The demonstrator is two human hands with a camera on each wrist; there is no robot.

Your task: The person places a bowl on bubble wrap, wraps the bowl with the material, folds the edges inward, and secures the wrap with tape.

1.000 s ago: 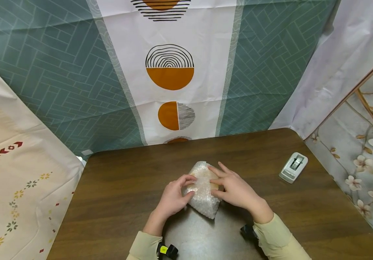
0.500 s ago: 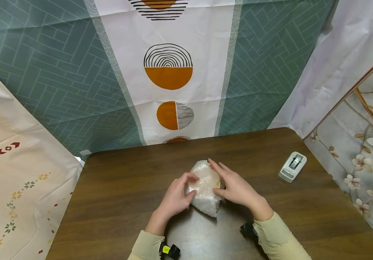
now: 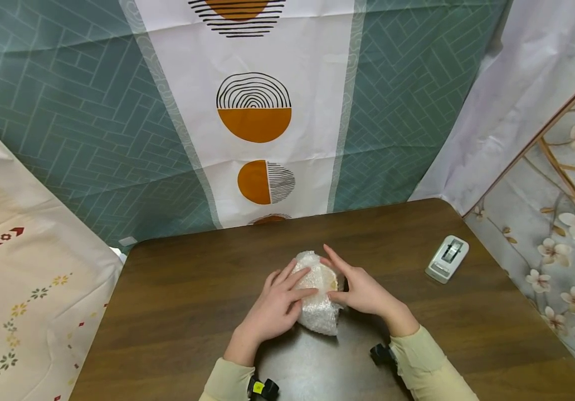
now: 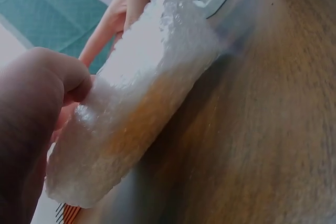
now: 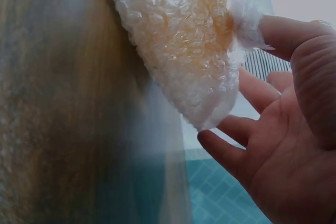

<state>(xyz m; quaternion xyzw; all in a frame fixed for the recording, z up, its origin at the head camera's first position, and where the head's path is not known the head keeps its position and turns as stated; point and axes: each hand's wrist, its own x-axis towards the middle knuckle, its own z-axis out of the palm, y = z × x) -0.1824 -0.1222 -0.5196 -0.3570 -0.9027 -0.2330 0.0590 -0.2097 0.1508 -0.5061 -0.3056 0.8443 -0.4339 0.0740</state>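
A brown, wood-grained surface (image 3: 182,312) with rounded far corners and a pale sheen at its near middle is shown. Near its centre a bundle (image 3: 317,312) wrapped in bubble wrap is supported, yellowish-orange showing through. Toward the right edge, well apart, a white device (image 3: 447,259) is laid aslant.

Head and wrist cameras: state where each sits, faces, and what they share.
Head: on the head, facing forward and down at the table and curtain; left hand, right hand and sleeves show.
Left wrist: on that wrist, facing across the wrapped bundle; part of the left hand shows, right hand beyond.
Right wrist: on that wrist, facing the bundle and curtain; only the right hand shows.
Both wrist views share bundle, table and right hand.
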